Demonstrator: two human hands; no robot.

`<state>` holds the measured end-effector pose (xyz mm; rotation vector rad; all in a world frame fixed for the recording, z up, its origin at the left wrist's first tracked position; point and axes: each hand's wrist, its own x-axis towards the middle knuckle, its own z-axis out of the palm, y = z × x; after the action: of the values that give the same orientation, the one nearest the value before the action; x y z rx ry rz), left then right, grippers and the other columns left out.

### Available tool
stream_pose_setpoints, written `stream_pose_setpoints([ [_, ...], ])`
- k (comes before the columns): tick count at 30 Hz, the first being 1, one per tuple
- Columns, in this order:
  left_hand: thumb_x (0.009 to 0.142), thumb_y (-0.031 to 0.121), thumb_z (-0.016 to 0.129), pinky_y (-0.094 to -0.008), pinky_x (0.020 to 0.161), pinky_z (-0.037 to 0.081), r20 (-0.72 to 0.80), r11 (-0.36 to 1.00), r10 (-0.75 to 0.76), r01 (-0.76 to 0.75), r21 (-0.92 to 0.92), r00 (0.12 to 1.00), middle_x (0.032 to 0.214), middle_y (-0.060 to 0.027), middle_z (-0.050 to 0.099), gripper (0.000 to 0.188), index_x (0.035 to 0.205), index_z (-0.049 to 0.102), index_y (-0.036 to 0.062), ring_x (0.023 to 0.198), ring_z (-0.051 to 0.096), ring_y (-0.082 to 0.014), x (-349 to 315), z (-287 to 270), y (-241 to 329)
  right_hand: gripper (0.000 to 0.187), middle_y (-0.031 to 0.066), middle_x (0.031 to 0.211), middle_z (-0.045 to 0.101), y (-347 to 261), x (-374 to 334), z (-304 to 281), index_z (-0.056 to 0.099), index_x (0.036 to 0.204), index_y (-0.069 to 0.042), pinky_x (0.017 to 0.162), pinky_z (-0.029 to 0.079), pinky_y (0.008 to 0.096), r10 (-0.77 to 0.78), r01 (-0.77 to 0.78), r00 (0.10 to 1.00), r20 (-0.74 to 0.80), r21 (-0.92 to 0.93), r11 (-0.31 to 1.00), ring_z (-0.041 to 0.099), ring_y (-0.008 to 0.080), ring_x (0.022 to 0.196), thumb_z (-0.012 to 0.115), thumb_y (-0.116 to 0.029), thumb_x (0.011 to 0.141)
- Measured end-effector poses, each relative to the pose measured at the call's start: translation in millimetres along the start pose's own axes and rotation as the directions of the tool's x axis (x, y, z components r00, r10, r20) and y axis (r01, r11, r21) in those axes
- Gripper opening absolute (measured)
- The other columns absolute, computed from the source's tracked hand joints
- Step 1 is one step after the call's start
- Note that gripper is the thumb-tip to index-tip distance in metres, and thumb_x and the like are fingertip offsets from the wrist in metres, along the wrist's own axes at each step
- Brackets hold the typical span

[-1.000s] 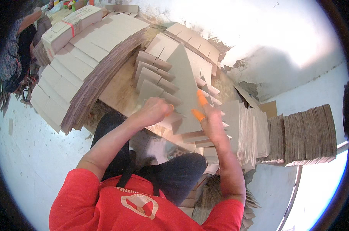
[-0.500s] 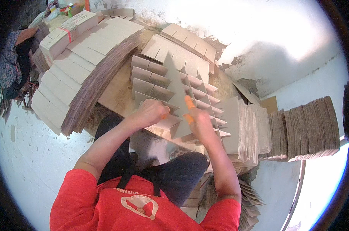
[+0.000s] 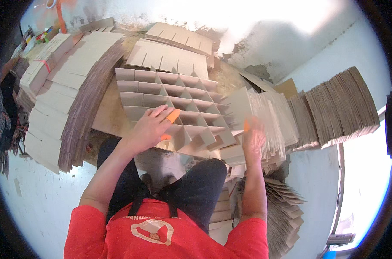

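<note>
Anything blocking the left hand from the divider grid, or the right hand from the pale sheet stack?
Nothing visible. The left hand is right at the near-left part of the cardboard divider grid. The right hand, blurred, is at the pale sheet stack; contact there is unclear.

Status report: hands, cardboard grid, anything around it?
Left hand at near edge of cardboard grid. Right hand blurred, by pale sheet stack. Grid walls upright. Slotted sheets lie beyond.
</note>
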<state>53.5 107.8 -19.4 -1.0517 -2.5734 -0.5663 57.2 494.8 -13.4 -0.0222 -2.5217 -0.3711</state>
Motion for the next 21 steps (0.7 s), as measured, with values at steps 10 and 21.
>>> stream_pose_setpoints([
  [10,0.076,0.028,0.072,-0.0443,0.108,0.031,0.219,0.999,-0.030,0.020,0.049,0.975,0.147,-0.0133,0.039,0.069,0.135,0.046,0.0023,0.137,0.034,-0.0289,10,-3,6,0.045,0.0225,0.104,0.060,72,-34,34,0.052,0.111,0.000,0.075,0.051,0.0474,0.213,-0.276,0.926,0.312,0.175,0.945,0.061,0.0394,0.094,0.075,-0.017,0.077],
  [21,0.072,0.024,0.077,-0.0428,0.083,0.048,-0.154,0.950,-0.313,0.308,-0.059,0.937,0.107,-0.0177,0.067,0.051,0.117,0.063,0.0035,0.097,0.063,-0.0343,-52,-38,-25,0.048,0.0217,0.089,0.068,25,3,-71,0.048,0.132,-0.009,0.066,0.051,0.0479,0.468,-0.430,0.883,-0.036,0.338,0.837,0.066,0.0404,0.079,0.066,-0.014,0.087],
])
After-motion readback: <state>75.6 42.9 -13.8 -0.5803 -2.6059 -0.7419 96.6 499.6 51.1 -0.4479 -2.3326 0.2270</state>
